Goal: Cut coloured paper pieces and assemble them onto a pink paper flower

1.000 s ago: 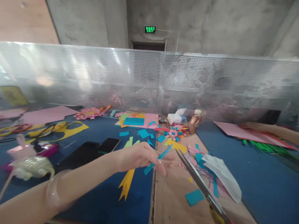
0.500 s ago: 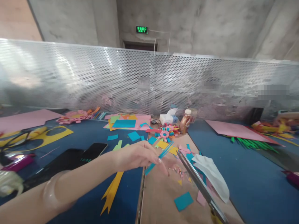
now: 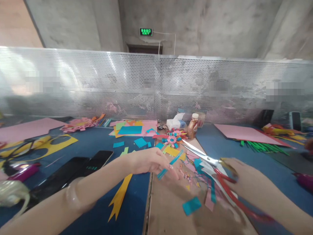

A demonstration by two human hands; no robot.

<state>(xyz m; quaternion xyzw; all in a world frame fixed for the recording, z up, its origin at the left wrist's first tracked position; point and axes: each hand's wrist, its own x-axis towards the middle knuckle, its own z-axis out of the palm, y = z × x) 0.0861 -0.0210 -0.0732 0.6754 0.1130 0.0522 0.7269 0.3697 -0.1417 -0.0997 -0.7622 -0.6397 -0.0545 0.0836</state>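
while the left hand (image 3: pixel 154 161) hangs above the brown board (image 3: pixel 166 213), the slim blue strip (image 3: pixel 176 158) sits in its fingers, slanting up and to the right, with one end showing above the fingertips and the other below. fine lines run along it, so it looks slit lengthwise or made of several narrow slivers; its middle is hidden by the fingers. it should be very light and rather limp, likely paper or something close to it, easy to crease and quick to tear where it is narrowest. a gentle pinch near the middle suits it best, leaving both ends free; slipping seems a smaller worry than crushing. the left hand's grip is a light one, the fingertips nearly together on the strip and the other fingers loosely bent.

the right hand (image 3: pixel 246 178) is curled around the handles of the red-handled scissors (image 3: pixel 212 160), though blur hides just how the fingers sit in the loops. the blades look slightly parted and point toward the left hand, apart from the strip. the scissors should be stiff and much heavier than the strip, best held by the loops. a blue rectangle (image 3: pixel 192 206) lies on the board below.
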